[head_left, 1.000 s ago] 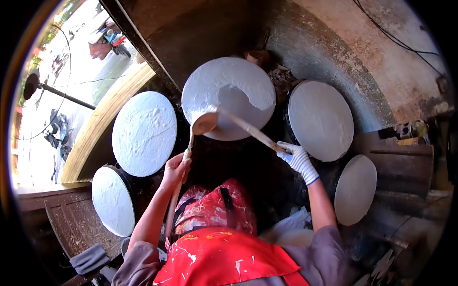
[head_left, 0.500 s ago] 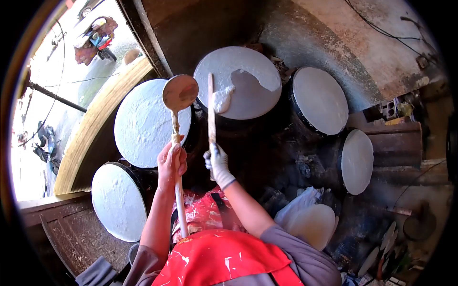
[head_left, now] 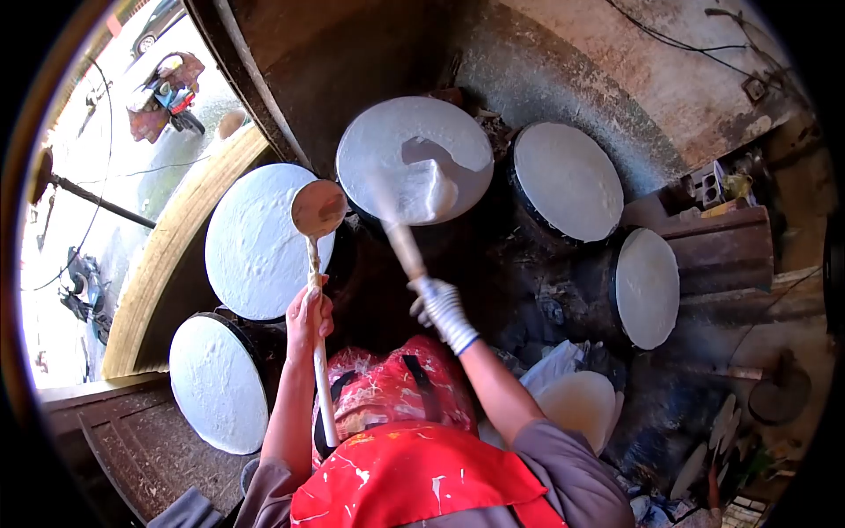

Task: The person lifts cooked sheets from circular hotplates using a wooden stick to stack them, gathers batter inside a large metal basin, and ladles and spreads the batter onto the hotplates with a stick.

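My left hand (head_left: 308, 310), bare, is closed around the pale handle of a long ladle (head_left: 318, 209). The ladle's round bowl is raised beside the large white-coated disc (head_left: 264, 255) at the left. On my right hand (head_left: 444, 315) is a striped white glove, its fingers wrapped around a flat wooden stick (head_left: 407, 253). The stick's far end is smeared by motion over the middle round plate (head_left: 361, 145). A bunched flap of white batter-like layer (head_left: 433, 192) lies near that blurred end. Behind the flap, a darker grey patch of the plate shows.
More white-coated round tops stand at the lower left (head_left: 218, 383), the right (head_left: 568, 180) and the far right (head_left: 647, 289). A pale rounded stack (head_left: 578, 407) sits near my right elbow. A curved wooden ledge (head_left: 180, 238) borders the street side, where a loaded motorbike (head_left: 172, 97) stands.
The stick has swung from upright to tilted and blurred over the middle plate. The white clump there is larger and further right. The view has shifted slightly; the ladle stays raised.
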{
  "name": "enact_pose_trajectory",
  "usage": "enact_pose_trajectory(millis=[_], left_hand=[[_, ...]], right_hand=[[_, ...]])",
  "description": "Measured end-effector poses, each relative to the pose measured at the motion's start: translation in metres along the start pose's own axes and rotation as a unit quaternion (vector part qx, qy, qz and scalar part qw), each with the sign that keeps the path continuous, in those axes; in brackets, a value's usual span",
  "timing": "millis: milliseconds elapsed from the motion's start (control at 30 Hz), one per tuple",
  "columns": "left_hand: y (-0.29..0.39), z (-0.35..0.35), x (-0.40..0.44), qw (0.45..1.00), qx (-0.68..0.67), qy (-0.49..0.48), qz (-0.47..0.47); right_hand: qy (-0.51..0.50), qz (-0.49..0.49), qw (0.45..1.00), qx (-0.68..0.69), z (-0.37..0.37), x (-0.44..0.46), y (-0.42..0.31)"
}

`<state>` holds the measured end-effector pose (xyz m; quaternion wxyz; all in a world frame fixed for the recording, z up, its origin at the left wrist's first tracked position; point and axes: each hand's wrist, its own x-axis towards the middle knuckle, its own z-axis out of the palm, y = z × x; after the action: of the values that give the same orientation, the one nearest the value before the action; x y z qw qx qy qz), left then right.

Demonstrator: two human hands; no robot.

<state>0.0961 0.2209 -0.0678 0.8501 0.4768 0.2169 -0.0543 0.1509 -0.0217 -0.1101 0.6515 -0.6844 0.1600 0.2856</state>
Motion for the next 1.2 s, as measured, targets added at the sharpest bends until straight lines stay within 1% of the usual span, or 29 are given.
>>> enact_pose_trajectory(millis=[67, 100, 133, 233, 333, 400, 467, 533, 600, 633, 667, 733, 767, 800, 867, 900, 933, 967, 1033, 1067, 1133, 1167, 1200], left_hand=[[-0.002, 0.013, 0.003, 1.0, 0.003, 0.003, 0.001], [-0.002, 0.02, 0.006, 1.0, 0.006, 0.003, 0.001], [-0.002, 0.028, 0.006, 1.0, 0.007, 0.004, 0.005], [-0.013, 0.046, 0.003, 1.0, 0.008, 0.02, 0.001], [-0.024, 0.057, 0.003, 1.0, -0.003, 0.03, -0.003], [-0.028, 0.067, 0.001, 0.999, -0.004, 0.042, -0.008], [-0.03, 0.078, -0.003, 0.999, -0.004, 0.051, -0.012], [-0.032, 0.086, -0.004, 0.998, -0.017, 0.061, -0.014], [-0.034, 0.094, -0.005, 0.997, -0.029, 0.065, -0.01], [-0.035, 0.098, -0.005, 0.997, -0.042, 0.067, -0.011], [-0.036, 0.102, -0.005, 0.997, -0.04, 0.068, -0.01], [-0.037, 0.109, -0.006, 0.995, -0.06, 0.075, -0.021], [-0.039, 0.113, -0.007, 0.995, -0.059, 0.078, -0.02], [-0.041, 0.118, -0.007, 0.994, -0.073, 0.08, -0.02], [-0.043, 0.125, -0.003, 0.993, -0.084, 0.079, -0.018], [-0.047, 0.125, -0.003, 0.992, -0.093, 0.079, -0.029], [-0.048, 0.126, -0.003, 0.991, -0.099, 0.079, -0.041], [-0.049, 0.128, -0.003, 0.99, -0.106, 0.076, -0.045], [-0.052, 0.131, -0.006, 0.988, -0.116, 0.087, -0.051], [-0.052, 0.133, -0.003, 0.987, -0.128, 0.089, -0.05], [-0.053, 0.135, -0.004, 0.986, -0.123, 0.095, -0.059], [-0.056, 0.133, -0.002, 0.987, -0.128, 0.085, -0.052], [-0.059, 0.132, 0.0, 0.987, -0.134, 0.075, -0.044]], right_hand=[[-0.034, 0.03, 0.999, -0.002, -0.006, 0.015, 0.026], [-0.028, 0.043, 0.999, 0.008, -0.024, 0.018, 0.031], [-0.022, 0.048, 0.998, -0.013, -0.047, 0.017, 0.025], [-0.014, 0.064, 0.998, -0.01, -0.109, 0.026, 0.013], [-0.033, 0.069, 0.997, -0.018, -0.15, 0.037, -0.004], [-0.046, 0.092, 0.995, -0.002, -0.174, 0.044, -0.013], [-0.039, 0.099, 0.994, -0.006, -0.195, 0.05, -0.025], [-0.027, 0.065, 0.997, 0.011, -0.203, 0.053, -0.034], [-0.028, 0.005, 0.999, -0.035, -0.186, 0.044, -0.039], [-0.082, 0.001, 0.993, -0.079, -0.18, 0.048, -0.029], [-0.102, 0.032, 0.986, -0.126, -0.181, 0.053, -0.023], [-0.017, 0.008, 0.988, -0.153, -0.208, 0.072, -0.032], [0.012, -0.029, 0.988, -0.154, -0.22, 0.08, -0.035], [0.014, -0.041, 0.989, -0.145, -0.217, 0.074, -0.044], [-0.094, -0.041, 0.972, -0.214, -0.195, 0.045, -0.05], [-0.131, 0.035, 0.966, -0.219, -0.19, 0.049, -0.025], [-0.122, -0.002, 0.961, -0.248, -0.197, 0.049, -0.019], [-0.093, 0.002, 0.964, -0.249, -0.214, 0.061, -0.024], [-0.024, -0.003, 0.97, -0.242, -0.242, 0.08, -0.059], [-0.009, -0.026, 0.977, -0.213, -0.252, 0.097, -0.065], [-0.009, -0.077, 0.979, -0.191, -0.245, 0.098, -0.073], [-0.04, -0.054, 0.972, -0.226, -0.234, 0.079, -0.068], [-0.107, -0.035, 0.964, -0.239, -0.227, 0.067, -0.051]])
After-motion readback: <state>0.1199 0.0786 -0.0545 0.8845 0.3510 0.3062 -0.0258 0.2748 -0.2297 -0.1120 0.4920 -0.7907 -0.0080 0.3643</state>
